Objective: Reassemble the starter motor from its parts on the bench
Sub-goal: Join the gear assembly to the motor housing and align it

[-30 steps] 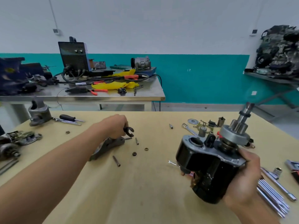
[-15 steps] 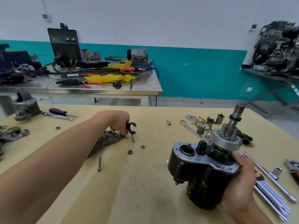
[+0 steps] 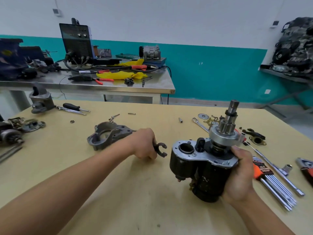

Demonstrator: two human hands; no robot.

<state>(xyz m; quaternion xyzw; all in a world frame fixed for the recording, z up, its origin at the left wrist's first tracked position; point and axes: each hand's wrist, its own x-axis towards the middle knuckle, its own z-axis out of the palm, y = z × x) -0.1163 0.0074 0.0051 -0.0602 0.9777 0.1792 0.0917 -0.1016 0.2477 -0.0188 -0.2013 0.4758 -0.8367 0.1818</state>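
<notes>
Right hand (image 3: 240,175) is wrapped around the black cylindrical starter motor body (image 3: 199,170), holding it upright over the tan wooden table (image 3: 118,192), geared steel shaft (image 3: 228,122) pointing up. Left hand (image 3: 145,146) is pinching a small dark metal forked lever (image 3: 160,150) just left of the motor. The grey cast metal nose housing (image 3: 108,134) sits on the table right behind that hand.

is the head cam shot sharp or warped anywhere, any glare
Head view: wide-angle warp bows the bench edges; starter motor and the fork in the left hand are sharp; the far-right engine smears; soft even light, mild sheen on the steel table.
</notes>
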